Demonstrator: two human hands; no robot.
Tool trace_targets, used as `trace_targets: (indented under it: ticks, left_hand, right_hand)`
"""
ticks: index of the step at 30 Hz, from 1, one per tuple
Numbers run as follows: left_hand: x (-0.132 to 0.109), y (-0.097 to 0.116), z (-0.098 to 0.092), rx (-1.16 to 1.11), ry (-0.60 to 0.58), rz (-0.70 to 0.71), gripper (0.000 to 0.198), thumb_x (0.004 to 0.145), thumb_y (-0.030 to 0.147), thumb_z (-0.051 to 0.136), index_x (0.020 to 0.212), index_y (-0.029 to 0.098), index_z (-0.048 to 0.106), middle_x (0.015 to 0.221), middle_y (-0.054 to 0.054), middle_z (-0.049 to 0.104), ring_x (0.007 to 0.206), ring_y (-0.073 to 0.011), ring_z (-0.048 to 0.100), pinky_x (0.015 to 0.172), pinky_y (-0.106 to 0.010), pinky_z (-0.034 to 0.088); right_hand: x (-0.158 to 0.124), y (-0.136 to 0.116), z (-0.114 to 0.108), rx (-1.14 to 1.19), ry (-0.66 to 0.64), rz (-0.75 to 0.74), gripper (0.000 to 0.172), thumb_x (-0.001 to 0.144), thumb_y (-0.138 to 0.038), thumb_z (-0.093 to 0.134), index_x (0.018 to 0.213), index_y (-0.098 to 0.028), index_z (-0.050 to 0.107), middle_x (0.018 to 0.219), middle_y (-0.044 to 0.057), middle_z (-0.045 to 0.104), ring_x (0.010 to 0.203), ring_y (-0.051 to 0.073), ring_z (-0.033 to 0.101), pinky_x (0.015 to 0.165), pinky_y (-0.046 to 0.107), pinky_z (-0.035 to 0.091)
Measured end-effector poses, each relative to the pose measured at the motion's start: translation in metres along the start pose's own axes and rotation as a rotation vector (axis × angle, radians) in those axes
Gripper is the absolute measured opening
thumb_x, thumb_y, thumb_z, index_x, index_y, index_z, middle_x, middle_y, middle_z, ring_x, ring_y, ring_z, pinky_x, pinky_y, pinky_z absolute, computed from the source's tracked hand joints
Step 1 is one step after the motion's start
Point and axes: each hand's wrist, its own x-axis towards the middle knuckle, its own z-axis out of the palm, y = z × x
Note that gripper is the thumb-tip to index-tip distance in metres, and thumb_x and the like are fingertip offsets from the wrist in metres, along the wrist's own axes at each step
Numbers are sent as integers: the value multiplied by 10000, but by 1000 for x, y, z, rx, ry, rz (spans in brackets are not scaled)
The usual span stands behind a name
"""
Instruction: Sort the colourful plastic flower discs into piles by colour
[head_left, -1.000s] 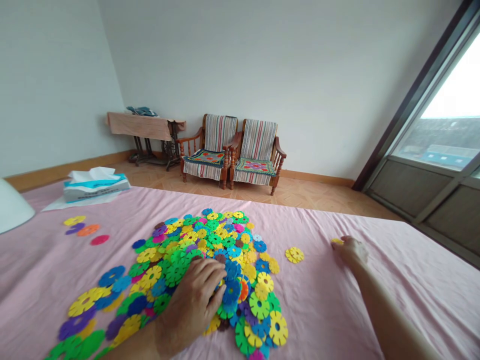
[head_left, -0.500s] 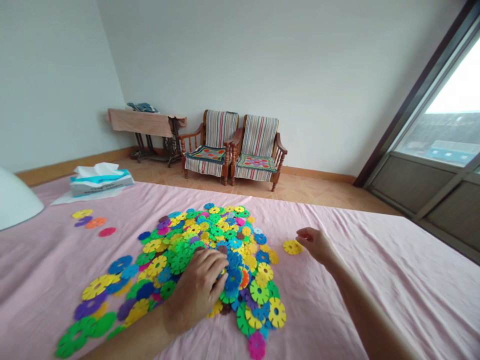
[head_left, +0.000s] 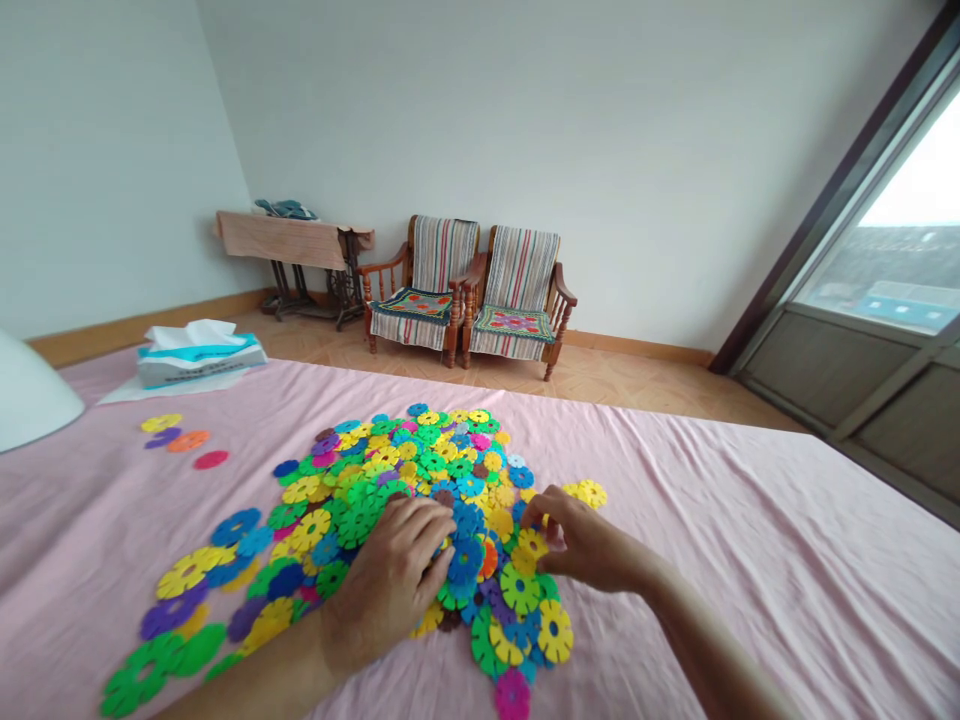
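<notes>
Pink cloth sheet [head_left: 712,520] covers the flat top right across the head view. On it lies a big heap of flat plastic flower discs [head_left: 390,470] (green, yellow, blue, purple, orange), just in front of the person.

The left hand [head_left: 397,580] lies palm down on the near middle of the heap, with its fingers a little spread and softly bent. It grips nothing, and I think it rests there to keep the slippery discs from sliding.

The right hand [head_left: 585,548] sits at the heap's right edge, fingers curled, tips on a yellow flower disc [head_left: 532,545] — whether it really has hold of it I cannot tell.

Each disc is thin and round, with notches cut in the rim like petals. Two more yellow discs [head_left: 589,492] lie just beyond the right hand. Far to the left are four loose discs [head_left: 180,440] and a blue-and-white tissue box [head_left: 199,352].
</notes>
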Motion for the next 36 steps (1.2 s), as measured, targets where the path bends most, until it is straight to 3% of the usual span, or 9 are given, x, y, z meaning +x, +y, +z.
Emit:
trace_targets:
  ticks: [7, 9, 14, 17, 19, 21, 26, 29, 36]
  left_hand:
    - [-1, -1, 1, 2, -6, 2, 191, 880, 143, 490, 1004, 193, 625, 1011, -54, 654, 996, -218, 579, 933, -415, 442]
    - [-2, -1, 1, -2, -11, -1, 196, 878, 140, 492, 1014, 195, 623, 1015, -53, 651, 999, -217, 575, 935, -415, 437]
    - [-2, -2, 3, -21, -11, -14, 187, 874, 138, 494, 996, 198, 621, 1027, -52, 649, 1011, -224, 567, 932, -422, 430]
    - [-3, -2, 3, -22, -15, -14, 187, 876, 141, 493, 1000, 200, 619, 1026, -52, 647, 1017, -226, 564, 934, -425, 428]
    - [-3, -2, 3, -24, -19, -13, 187, 881, 144, 488, 1008, 200, 614, 1029, -54, 646, 1020, -227, 562, 938, -430, 425]
    - [-4, -2, 4, -23, -23, -12, 186, 886, 146, 484, 1012, 199, 610, 1031, -57, 646, 1020, -228, 563, 940, -435, 425]
    - [-3, -2, 2, -8, 8, 9, 188, 891, 152, 481, 1023, 197, 607, 1034, -64, 650, 1015, -227, 567, 942, -432, 429]
    - [-3, 1, -4, -6, 68, 46, 183, 893, 145, 483, 1020, 190, 607, 1016, -64, 654, 995, -216, 578, 941, -412, 432]
    - [-3, 3, -8, -43, 110, 87, 192, 888, 107, 480, 1009, 187, 606, 961, -52, 662, 940, -192, 589, 927, -387, 430]
  right_hand:
    - [3, 11, -15, 144, -20, 44, 84, 682, -141, 593, 741, -189, 558, 670, -39, 533, 616, 99, 462, 544, 211, 346]
    - [3, 22, -24, 207, 54, 48, 33, 708, -175, 568, 740, -183, 568, 651, -39, 533, 598, 96, 456, 539, 212, 340]
    - [5, 66, -40, 164, 378, 205, 99, 698, -263, 553, 726, -172, 580, 608, -24, 540, 568, 114, 473, 533, 235, 359]
    - [5, 86, -41, 97, 435, 290, 100, 680, -254, 539, 700, -170, 590, 580, -17, 533, 543, 125, 485, 517, 245, 373]
    - [6, 89, -38, 14, 491, 303, 135, 674, -228, 534, 750, -163, 625, 665, 19, 601, 597, 145, 540, 565, 264, 416]
    - [8, 83, -33, -56, 512, 271, 198, 688, -208, 524, 825, -163, 660, 779, 52, 658, 683, 169, 590, 640, 288, 449]
    - [10, 40, -12, -84, 277, 127, 315, 752, -199, 513, 1017, -173, 683, 902, 76, 688, 784, 189, 622, 729, 312, 475]
    - [9, 19, 2, -198, 240, 90, 401, 737, -178, 558, 1129, -146, 640, 1036, 122, 646, 910, 229, 606, 834, 365, 462]
    - [12, 0, 20, -233, 190, 86, 378, 716, -83, 541, 1071, -150, 652, 1072, 137, 574, 1008, 256, 561, 899, 399, 445]
